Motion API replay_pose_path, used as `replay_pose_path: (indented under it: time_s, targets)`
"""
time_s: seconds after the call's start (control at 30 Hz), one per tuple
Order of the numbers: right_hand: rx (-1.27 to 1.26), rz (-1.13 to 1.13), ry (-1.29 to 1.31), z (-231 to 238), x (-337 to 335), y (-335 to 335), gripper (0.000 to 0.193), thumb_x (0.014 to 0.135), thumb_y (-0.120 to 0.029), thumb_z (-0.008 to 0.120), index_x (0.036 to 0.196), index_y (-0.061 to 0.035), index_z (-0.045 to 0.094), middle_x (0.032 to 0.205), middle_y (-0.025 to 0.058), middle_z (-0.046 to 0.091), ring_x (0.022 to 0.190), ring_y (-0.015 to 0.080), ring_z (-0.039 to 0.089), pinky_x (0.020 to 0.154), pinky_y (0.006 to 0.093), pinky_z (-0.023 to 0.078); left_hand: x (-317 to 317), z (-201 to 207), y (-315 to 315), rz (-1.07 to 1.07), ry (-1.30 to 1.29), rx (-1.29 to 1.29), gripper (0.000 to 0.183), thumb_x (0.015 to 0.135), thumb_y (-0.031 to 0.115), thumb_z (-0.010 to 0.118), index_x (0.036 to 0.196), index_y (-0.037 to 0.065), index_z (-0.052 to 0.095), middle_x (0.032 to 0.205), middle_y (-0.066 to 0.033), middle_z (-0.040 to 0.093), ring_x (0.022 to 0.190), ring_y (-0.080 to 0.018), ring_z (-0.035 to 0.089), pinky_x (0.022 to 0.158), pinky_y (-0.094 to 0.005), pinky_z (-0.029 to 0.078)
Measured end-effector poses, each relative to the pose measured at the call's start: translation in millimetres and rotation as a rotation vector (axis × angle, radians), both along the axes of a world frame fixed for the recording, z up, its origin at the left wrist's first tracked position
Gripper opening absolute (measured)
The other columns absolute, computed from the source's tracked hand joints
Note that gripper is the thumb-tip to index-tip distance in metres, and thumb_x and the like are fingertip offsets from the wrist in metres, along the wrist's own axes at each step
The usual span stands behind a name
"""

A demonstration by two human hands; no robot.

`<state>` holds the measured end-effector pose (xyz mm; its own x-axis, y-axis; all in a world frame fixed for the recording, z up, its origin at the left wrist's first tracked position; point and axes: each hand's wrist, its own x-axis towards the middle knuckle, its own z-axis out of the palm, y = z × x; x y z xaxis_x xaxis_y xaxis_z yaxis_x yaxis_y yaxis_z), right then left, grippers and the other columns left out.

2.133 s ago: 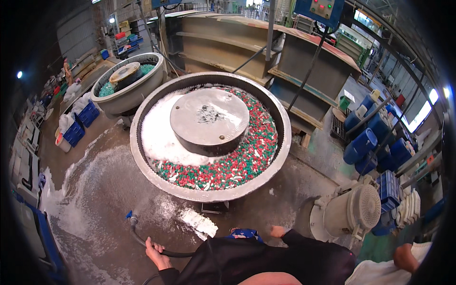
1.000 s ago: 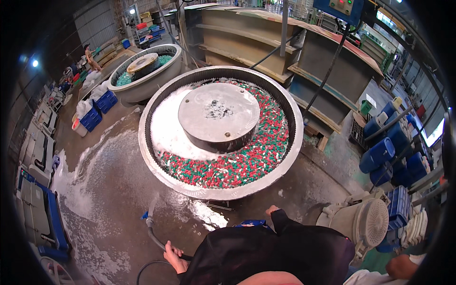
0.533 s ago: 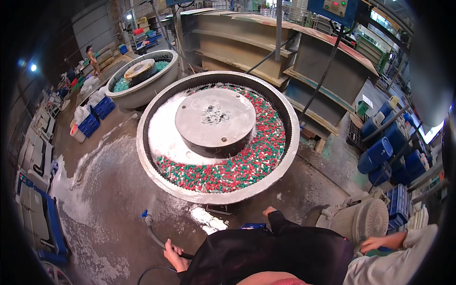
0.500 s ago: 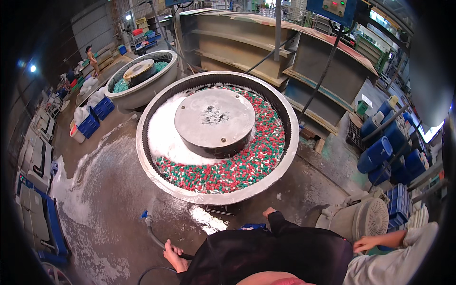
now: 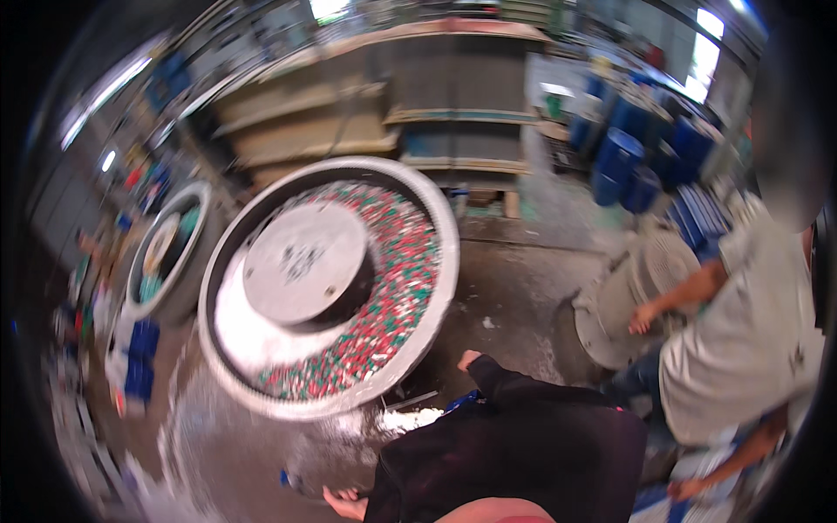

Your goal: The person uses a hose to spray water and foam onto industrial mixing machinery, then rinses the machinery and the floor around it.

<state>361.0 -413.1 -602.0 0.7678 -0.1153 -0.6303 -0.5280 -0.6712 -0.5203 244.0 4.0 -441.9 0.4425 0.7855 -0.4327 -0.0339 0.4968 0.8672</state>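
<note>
My left hand (image 5: 346, 504) is low in the view, its fingers closed on a dark hose whose blue nozzle (image 5: 285, 478) shows just beyond, blurred. My right hand (image 5: 469, 359) is at the end of a dark sleeve, near the round vat's lower right side; its fingers are too smeared to make out. A large round vat (image 5: 450, 261) stands ahead, tilted in the picture. Red, green and white small pieces (image 5: 397, 288) fill the ring around its flat grey centre drum (image 5: 309, 253), and white foam (image 5: 240, 318) covers the left part.
A second vat (image 5: 202, 222) with teal contents stands at far left. At right are a beige perforated drum (image 5: 658, 261), several blue barrels (image 5: 617, 166) and a co-worker in a light shirt (image 5: 732, 349). Large tanks (image 5: 462, 78) line the back. The floor (image 5: 218, 462) is wet.
My view has swung to the right, so the vats have shifted left and now look tilted. More of the co-worker shows. The picture is blurrier; my left hand stays on the hose.
</note>
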Motion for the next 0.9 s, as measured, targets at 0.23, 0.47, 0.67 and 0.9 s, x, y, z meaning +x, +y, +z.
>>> replay_pose_path:
  time_s: [0.23,0.47,0.67,0.9]
  targets:
    - [-0.188,-0.527,-0.134,35.7,-22.6,-25.7,0.031,0.068,-0.019,0.051,0.089,0.0004,0.062,0.094,0.0234,0.058,0.095,0.0352,0.055,0.081,0.0412,0.045,59.6,-31.4,1.6,0.007,0.048,0.091,0.020,0.069,0.026,0.064,0.070,0.008,0.056,0.072,-0.0056,0.049,0.059,-0.0151,0.044,0.054,-0.0317,0.038]
    - [-0.192,-0.558,0.160,-4.7,-129.8,-65.1,0.031,0.067,-0.019,0.053,0.091,-0.0015,0.061,0.096,0.0234,0.058,0.095,0.0362,0.055,0.081,0.0413,0.045,73.6,-52.9,27.9,-0.044,0.109,0.064,0.021,0.068,0.025,0.065,0.076,0.007,0.057,0.073,-0.0065,0.050,0.061,-0.0150,0.045,0.057,-0.0336,0.038]
    - [-0.226,-0.644,0.094,-13.5,-105.4,-26.5,0.034,0.065,-0.017,0.055,0.096,-0.0025,0.059,0.097,0.0225,0.058,0.094,0.0376,0.055,0.081,0.0410,0.045,52.5,-86.0,97.8,-0.154,0.075,-0.013,0.025,0.069,0.026,0.066,0.081,0.008,0.055,0.076,-0.0066,0.049,0.065,-0.0144,0.045,0.060,-0.0348,0.038]
    - [0.116,-0.828,-1.216,135.4,-9.7,21.6,0.035,0.079,-0.001,0.045,0.114,-0.0040,0.047,0.091,0.0093,0.051,0.079,0.0176,0.049,0.073,0.0288,0.042,-7.4,57.2,-7.4,-0.096,-0.153,0.083,0.035,0.080,0.026,0.056,0.058,0.013,0.032,0.044,0.0031,0.024,0.035,-0.0068,0.022,0.036,-0.0225,0.025]
